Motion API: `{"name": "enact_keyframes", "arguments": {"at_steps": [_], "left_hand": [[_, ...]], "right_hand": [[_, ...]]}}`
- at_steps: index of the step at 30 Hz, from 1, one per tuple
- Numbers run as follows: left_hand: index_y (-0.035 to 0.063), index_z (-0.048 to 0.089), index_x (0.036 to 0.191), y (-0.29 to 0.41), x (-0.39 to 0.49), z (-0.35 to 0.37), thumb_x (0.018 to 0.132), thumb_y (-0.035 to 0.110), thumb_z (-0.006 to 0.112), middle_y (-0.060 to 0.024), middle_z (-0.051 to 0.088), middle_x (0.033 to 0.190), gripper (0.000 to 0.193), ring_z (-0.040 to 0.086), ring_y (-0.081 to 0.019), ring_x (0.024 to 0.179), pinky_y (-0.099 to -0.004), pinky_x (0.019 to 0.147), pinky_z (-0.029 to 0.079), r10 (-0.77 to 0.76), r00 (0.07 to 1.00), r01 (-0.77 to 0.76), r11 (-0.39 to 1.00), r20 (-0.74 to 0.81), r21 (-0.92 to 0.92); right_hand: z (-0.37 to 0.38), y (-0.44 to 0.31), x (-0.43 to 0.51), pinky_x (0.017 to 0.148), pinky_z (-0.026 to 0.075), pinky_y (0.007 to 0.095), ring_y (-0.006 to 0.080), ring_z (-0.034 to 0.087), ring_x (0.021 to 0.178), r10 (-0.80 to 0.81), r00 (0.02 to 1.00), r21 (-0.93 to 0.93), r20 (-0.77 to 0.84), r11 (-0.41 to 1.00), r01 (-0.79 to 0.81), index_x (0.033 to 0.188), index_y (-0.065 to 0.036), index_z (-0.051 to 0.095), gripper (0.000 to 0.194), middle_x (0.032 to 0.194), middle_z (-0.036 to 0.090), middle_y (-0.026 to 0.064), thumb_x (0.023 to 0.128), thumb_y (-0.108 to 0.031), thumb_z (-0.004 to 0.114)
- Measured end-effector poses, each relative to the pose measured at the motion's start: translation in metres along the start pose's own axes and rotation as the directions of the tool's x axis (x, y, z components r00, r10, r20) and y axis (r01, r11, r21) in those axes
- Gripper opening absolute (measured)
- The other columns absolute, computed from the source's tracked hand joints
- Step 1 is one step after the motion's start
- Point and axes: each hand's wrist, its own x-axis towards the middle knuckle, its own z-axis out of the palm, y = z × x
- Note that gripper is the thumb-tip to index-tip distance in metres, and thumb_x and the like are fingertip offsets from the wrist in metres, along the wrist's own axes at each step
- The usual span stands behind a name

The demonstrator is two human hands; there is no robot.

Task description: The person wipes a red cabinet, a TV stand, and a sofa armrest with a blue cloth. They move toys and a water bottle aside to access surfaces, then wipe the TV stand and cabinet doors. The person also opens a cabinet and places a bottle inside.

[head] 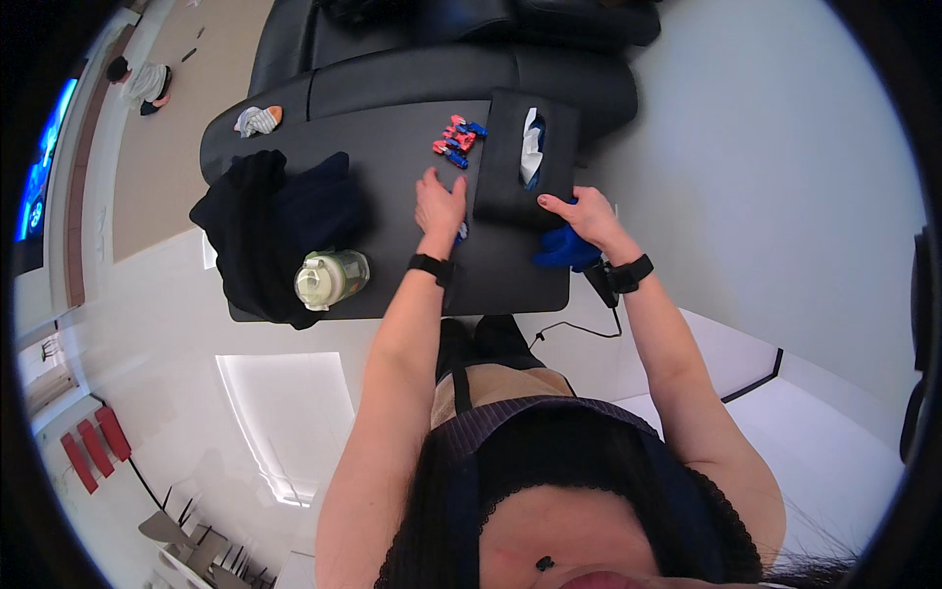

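Observation:
My left hand (440,208) hovers over or rests on the black tabletop-like surface (401,272), thumb and fingers apart. Beside its wrist, a small blue and white piece (462,233) is partly hidden. Just beyond the fingertips lies a red and blue toy figure (460,140), apart from the hand. With its thumb on top and fingers at the side, my right hand (595,219) grips the near right corner of a black tissue box (508,158). A white tissue (531,151) sticks out of the box's slot. Bunched blue cloth (565,249) sits under and beside my right hand.
Dark clothing (246,228) and a pale-lidded clear bottle (331,280) occupy the left side. A striped sock (257,121) lies at the far left. Behind is a black sofa (412,81). A cable (581,329) hangs at the right; another person (143,85) is on the floor far off.

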Motion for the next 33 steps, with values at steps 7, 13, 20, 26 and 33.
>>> {"name": "enact_keyframes", "arguments": {"at_steps": [7, 13, 20, 26, 33], "left_hand": [[0.0050, 0.055, 0.114, -0.007, -0.009, 0.007, 0.083, 0.045, 0.063, -0.0102, 0.058, 0.102, 0.051, 0.059, -0.0293, 0.094, -0.0431, 0.079, 0.047, -0.060, 0.983, 0.025, 0.979, -0.171, -0.201], [0.0027, 0.058, 0.108, -0.002, 0.025, -0.003, 0.085, 0.045, 0.062, -0.0131, 0.059, 0.098, 0.048, 0.058, -0.0309, 0.091, -0.0422, 0.079, 0.046, -0.206, 0.914, 0.068, 0.926, -0.349, -0.370], [0.0092, 0.048, 0.123, 0.015, 0.023, 0.002, 0.083, 0.040, 0.064, -0.0157, 0.048, 0.117, 0.054, 0.051, -0.0335, 0.105, -0.0455, 0.086, 0.043, 0.000, 0.975, 0.038, 0.986, -0.221, 0.164], [0.0084, 0.045, 0.127, -0.013, -0.051, -0.019, 0.079, 0.024, 0.068, -0.0129, 0.043, 0.122, 0.056, 0.041, -0.0331, 0.116, -0.0473, 0.095, 0.032, 0.157, 0.948, -0.202, 0.969, -0.277, -0.141], [0.0012, 0.044, 0.106, -0.111, -0.166, -0.086, 0.072, 0.015, 0.077, -0.0142, 0.046, 0.110, 0.050, 0.045, -0.0265, 0.105, -0.0373, 0.089, 0.038, -0.176, 0.872, -0.013, 0.924, -0.457, -0.383]], "right_hand": [[-0.004, 0.014, 0.015, 0.074, 0.049, 0.0345, 0.0268, 0.064, 0.080, -0.051, 0.997, 0.017, 0.053, 0.999, 0.050, 0.092, 0.004, 0.067, 0.052, 0.088, 0.068, 0.0168, 0.079, -0.045, 0.071], [-0.010, 0.013, 0.016, 0.072, 0.049, 0.0341, 0.0261, 0.064, 0.077, -0.070, 0.995, -0.062, 0.078, 0.995, 0.075, 0.089, 0.004, 0.067, 0.049, 0.084, 0.068, 0.0161, 0.079, -0.044, 0.072], [-0.012, 0.016, 0.018, 0.076, 0.049, 0.0347, 0.0268, 0.064, 0.083, -0.091, 0.991, -0.074, 0.095, 0.992, 0.098, 0.091, 0.007, 0.065, 0.054, 0.089, 0.068, 0.0190, 0.077, -0.045, 0.073], [0.014, 0.060, -0.001, 0.094, 0.043, 0.0342, 0.0266, 0.058, 0.106, -0.032, 0.969, 0.193, -0.246, 0.978, 0.081, 0.115, 0.005, 0.059, 0.053, 0.109, 0.064, 0.0191, 0.086, -0.038, 0.066], [0.105, 0.079, -0.078, 0.103, 0.033, 0.0411, 0.0342, 0.043, 0.119, -0.424, 0.807, -0.330, -0.411, 0.894, 0.302, 0.132, -0.001, 0.043, 0.057, 0.131, 0.046, 0.0196, 0.082, -0.017, 0.065]]}}
